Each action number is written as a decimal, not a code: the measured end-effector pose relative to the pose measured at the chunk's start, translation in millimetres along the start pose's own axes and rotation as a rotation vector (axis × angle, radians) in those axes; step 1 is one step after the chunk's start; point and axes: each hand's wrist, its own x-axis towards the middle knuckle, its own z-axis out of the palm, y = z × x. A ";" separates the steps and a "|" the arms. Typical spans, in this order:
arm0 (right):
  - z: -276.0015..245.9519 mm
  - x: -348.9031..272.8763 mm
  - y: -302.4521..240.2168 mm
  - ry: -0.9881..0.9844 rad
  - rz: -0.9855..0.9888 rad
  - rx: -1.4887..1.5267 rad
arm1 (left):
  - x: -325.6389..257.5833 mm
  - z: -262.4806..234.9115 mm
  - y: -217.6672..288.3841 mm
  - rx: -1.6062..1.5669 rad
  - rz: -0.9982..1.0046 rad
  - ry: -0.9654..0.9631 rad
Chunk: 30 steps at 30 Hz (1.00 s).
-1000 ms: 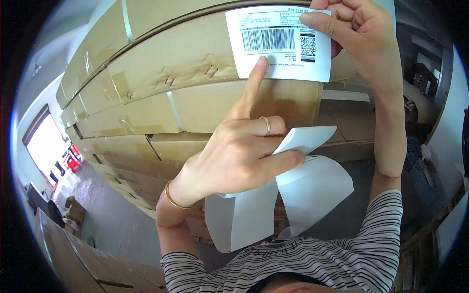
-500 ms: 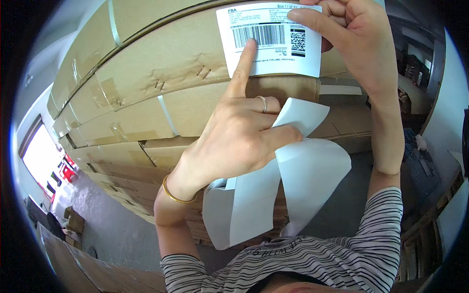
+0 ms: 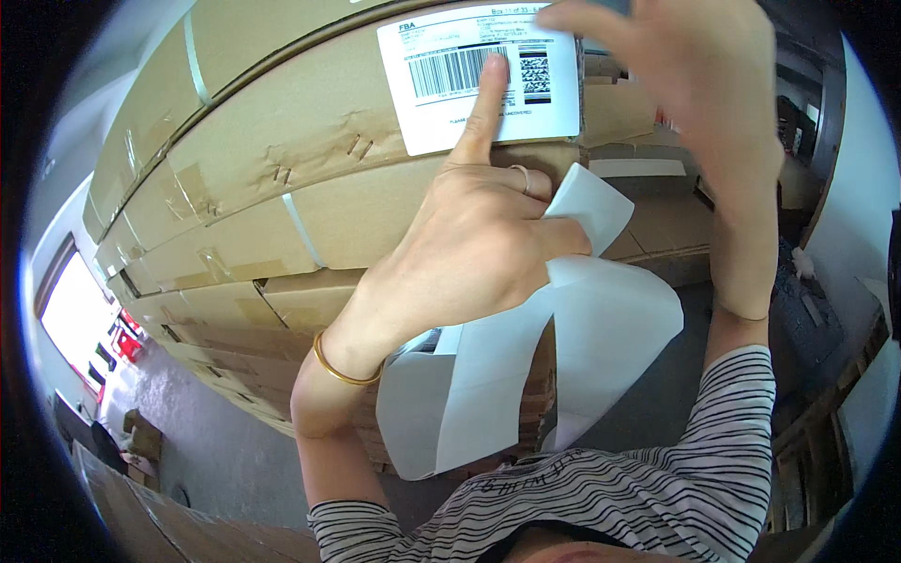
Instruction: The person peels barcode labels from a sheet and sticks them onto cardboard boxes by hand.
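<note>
A white printed label point(image 3: 427, 127) with a barcode lies against the upper side of a cardboard carton point(image 3: 272, 131), close to its right corner. The index finger of my left hand point(image 3: 465, 244) is stretched out and touches the label over the barcode. Its other fingers are curled round a long, folded strip of white label paper point(image 3: 497, 385), which hangs in loops below the hand. My right hand point(image 3: 709, 103), smeared by motion, is at the label's upper right corner. One of its digits reaches to the label's top edge; the others cannot be made out.
More cartons point(image 3: 216, 310) are stacked below and to the left, some with tape and pale straps. Further cartons point(image 3: 648, 220) stand behind on the right. A bright doorway point(image 3: 75, 300) and grey floor point(image 3: 225, 422) show at left, with carton edges point(image 3: 150, 507) at lower left.
The label now lies flatter on the carton and sits further left in view. My left index finger has slid rightward across the barcode. My right hand has loosened from the label's right edge.
</note>
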 end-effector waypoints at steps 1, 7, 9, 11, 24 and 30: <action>-2.1 -2.1 3.4 0.005 -0.015 0.003 | 0.6 6.3 0.4 -0.026 0.000 0.033; 3.9 -19.3 3.6 -0.302 -0.622 0.212 | -8.7 46.4 34.7 -0.207 0.111 -0.128; 7.4 -29.4 7.7 -0.181 -0.649 0.176 | -20.3 46.0 54.8 -0.293 -0.014 -0.037; -1.3 -39.0 24.0 -0.184 -0.611 0.360 | -31.9 38.7 71.5 -0.402 -0.245 0.044; -46.3 -133.1 126.1 -0.400 -0.017 0.839 | 0.2 100.3 100.1 -0.471 -0.727 0.095; -11.1 -158.6 176.0 -0.663 -0.011 1.619 | 6.4 154.6 94.0 -0.232 -0.817 0.103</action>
